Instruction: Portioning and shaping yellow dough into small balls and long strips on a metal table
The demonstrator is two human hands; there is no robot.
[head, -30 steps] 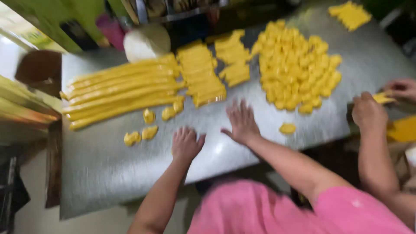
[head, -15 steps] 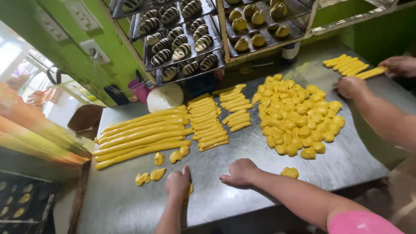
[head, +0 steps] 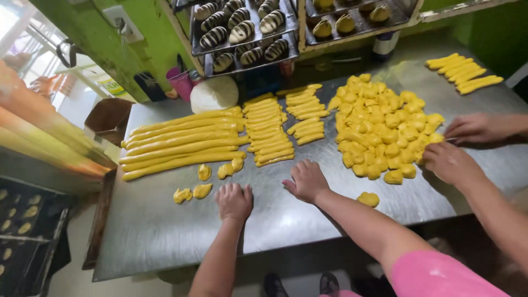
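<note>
Dough under the hands: both palms press down on the steel table (head: 165, 231); whatever piece lies beneath each is covered, so I cannot tell its shape, though rolling small yellow dough balls seems likely.
Left hand (head: 235, 201): knuckles up, fingers curled loosely together and flat to the table, just right of the loose yellow dough bits (head: 201, 190).
Right hand (head: 307, 181): fingers spread and relaxed, palm down, gripping nothing visible, near the lone dough lump (head: 368, 199).
Doing it well: in my judgement, even light pressure and small circles under a cupped palm would keep each piece round; too much weight would smear it on the steel.
Nearby stock: long yellow dough ropes (head: 181, 144) lie at left, short cut dough sticks (head: 269, 132) in the middle, and a heap of yellow dough pieces (head: 385, 126) at right.
Further out: a white dough ball (head: 213, 94) sits at the back edge; trays of striped pastries (head: 242, 27) rack above.
Other person: two hands (head: 454, 162) work at the heap's right edge.
</note>
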